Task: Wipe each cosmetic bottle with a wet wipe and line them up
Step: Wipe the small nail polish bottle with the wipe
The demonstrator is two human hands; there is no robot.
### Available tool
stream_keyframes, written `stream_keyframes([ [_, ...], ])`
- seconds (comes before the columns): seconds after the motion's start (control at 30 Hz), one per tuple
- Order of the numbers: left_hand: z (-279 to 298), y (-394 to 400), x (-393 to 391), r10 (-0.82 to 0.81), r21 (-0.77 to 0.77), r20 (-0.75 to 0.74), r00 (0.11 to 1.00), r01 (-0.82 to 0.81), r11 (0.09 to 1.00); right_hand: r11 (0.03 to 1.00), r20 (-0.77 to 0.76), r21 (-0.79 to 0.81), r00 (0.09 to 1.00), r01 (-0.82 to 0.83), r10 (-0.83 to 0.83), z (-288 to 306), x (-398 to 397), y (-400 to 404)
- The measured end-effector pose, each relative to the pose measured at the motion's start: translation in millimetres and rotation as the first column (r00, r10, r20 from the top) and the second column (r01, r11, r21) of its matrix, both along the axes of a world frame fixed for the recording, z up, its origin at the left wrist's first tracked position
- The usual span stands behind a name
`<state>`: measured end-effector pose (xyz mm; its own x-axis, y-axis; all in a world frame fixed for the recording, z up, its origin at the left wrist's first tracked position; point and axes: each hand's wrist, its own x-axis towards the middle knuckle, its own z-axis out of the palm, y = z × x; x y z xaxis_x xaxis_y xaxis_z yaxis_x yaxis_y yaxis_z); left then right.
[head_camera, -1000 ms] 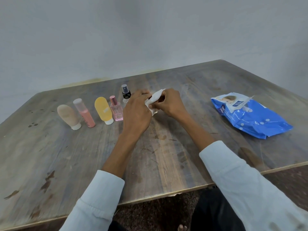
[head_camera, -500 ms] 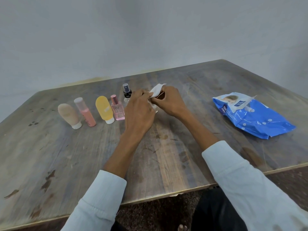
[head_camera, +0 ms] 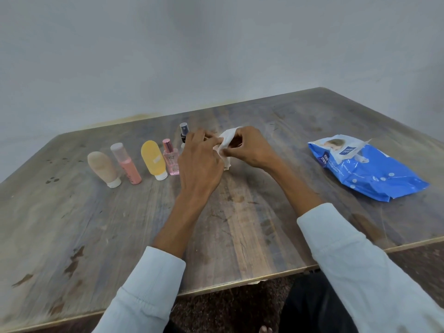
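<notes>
Where the head view looks down over the wooden counter (head_camera: 240, 224), we find both hands raised at its middle, working one white wet wipe (head_camera: 227, 140). The left hand (head_camera: 200, 162) has its fingers curled onto the wipe's left edge, pinching it. The right hand (head_camera: 249, 147) pinches the same wipe from the right, thumb and fingers closed on the cloth. We note that the wipe is bunched around something held between the hands; we cannot tell what it is, as cloth and fingers cover it.

To the left of the hands we record a row of bottles standing on the counter: a beige tube (head_camera: 103, 168) resting on its white cap, a pink bottle (head_camera: 126, 164) with a clear cap, a yellow tube (head_camera: 153, 159) on its white cap, a square pink perfume bottle (head_camera: 171, 161), and a black spray bottle (head_camera: 183, 132) partly hidden behind the left hand. All lean slightly and sit just beside one another.

Well apart on the right lies a blue wipe packet (head_camera: 370, 174), its top flap lifted.

White sleeves (head_camera: 355, 265) cover both forearms.
</notes>
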<state>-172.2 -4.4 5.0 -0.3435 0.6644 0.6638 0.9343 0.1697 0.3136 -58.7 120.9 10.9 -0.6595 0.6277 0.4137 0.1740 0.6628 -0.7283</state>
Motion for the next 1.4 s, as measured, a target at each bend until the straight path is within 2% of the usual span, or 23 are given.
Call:
stream_keyframes([
  [0.1, 2.1, -0.3, 3.2, 0.01, 0.006, -0.017, 1.0, -0.01, 1.0, 0.999, -0.09, -0.013, 0.995, 0.046, -0.047, 1.1, -1.9, 0.0],
  [0.2, 4.3, -0.9, 4.1, 0.043, 0.026, -0.018, 0.999, -0.043, 0.999, 0.998, 0.039, -0.033, 0.998, 0.054, -0.052, -4.3, -5.0, -2.1],
  [0.27, 3.5, -1.8, 3.5, 0.055, 0.027, -0.027, 0.998, -0.054, 0.998, 0.997, 0.065, -0.039, 0.996, 0.07, -0.067, -4.7, -5.9, -1.3],
  [0.4, 2.3, 0.8, 3.1, 0.053, 0.032, -0.016, 0.998, -0.052, 0.998, 0.995, -0.105, -0.056, 0.991, 0.076, -0.082, 1.5, -3.0, -0.6],
  [0.53, 4.9, 0.2, 6.8, 0.041, 0.044, -0.005, 0.999, -0.041, 0.998, 0.995, 0.073, -0.054, 0.994, 0.082, -0.078, -5.3, -2.3, 0.3],
  [0.57, 4.4, -0.1, 7.2, 0.041, 0.042, -0.011, 0.999, -0.04, 0.998, 0.996, 0.074, -0.045, 0.994, 0.08, -0.077, -5.0, -2.8, 0.5],
  [0.7, -0.4, 3.1, 4.6, 0.046, 0.026, -0.026, 0.999, -0.045, 0.999, 0.995, -0.098, -0.033, 0.99, 0.095, -0.098, 1.3, -4.0, -1.6],
  [0.87, 0.5, 2.0, 8.5, 0.035, 0.005, -0.016, 0.999, -0.035, 0.999, 0.993, 0.085, -0.004, 0.989, 0.121, -0.12, -5.5, -7.9, -3.0],
  [1.03, -0.4, 3.1, 7.7, 0.041, 0.043, -0.02, 0.999, -0.04, 0.998, 0.99, -0.081, 0.004, 0.987, 0.14, -0.139, -2.1, -8.9, -6.3],
  [1.2, 0.1, 2.7, 7.8, 0.035, 0.041, -0.014, 0.999, -0.034, 0.999, 0.987, 0.059, 0.008, 0.986, 0.157, -0.158, -10.1, -14.6, -3.8],
  [1.33, -1.4, 4.0, 4.7, 0.054, 0.05, -0.019, 0.998, -0.053, 0.997, 0.988, -0.107, 0.056, 0.984, 0.147, -0.14, -4.3, -11.8, -7.5],
  [1.4, -2.0, 4.0, 3.9, 0.058, 0.049, -0.024, 0.998, -0.057, 0.997, 0.988, -0.078, 0.051, 0.986, 0.148, -0.144, -7.1, -13.5, -6.2],
])
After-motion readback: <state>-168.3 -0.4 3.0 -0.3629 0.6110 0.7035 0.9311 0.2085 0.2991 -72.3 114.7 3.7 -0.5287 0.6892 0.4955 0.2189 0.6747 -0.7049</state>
